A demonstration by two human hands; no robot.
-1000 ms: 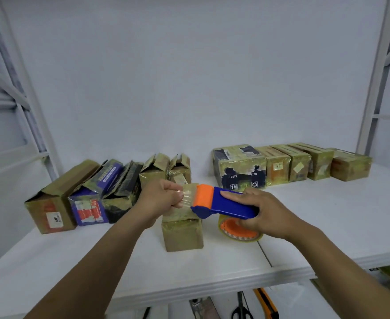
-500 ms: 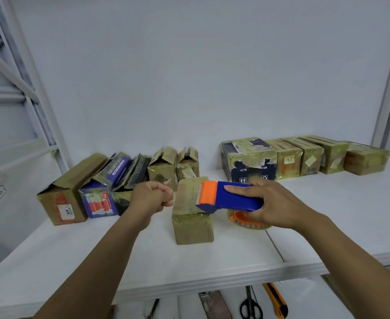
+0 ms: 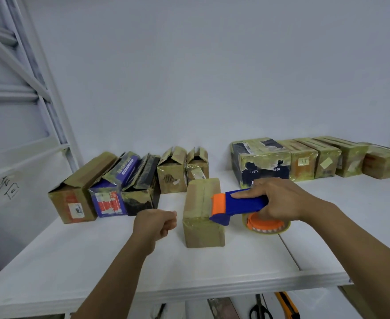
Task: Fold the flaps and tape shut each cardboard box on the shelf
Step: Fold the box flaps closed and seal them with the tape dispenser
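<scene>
Toward the shelf's (image 3: 97, 261) front edge, right grip (image 3: 279, 201) clasps blue-orange plastic tape dispenser (image 3: 242, 203) on brown cardboard box (image 3: 201, 217) for sealing; left grip (image 3: 155, 223) fisted, empty.

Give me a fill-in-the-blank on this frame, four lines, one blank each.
The right hand grips a blue and ____ dispenser.
The left hand is curled, apart from the front box, on its ____ side.
The row at the back right holds ____ boxes.
The scissors lie ____ the shelf.
Missing words: orange; left; five; below.
</scene>
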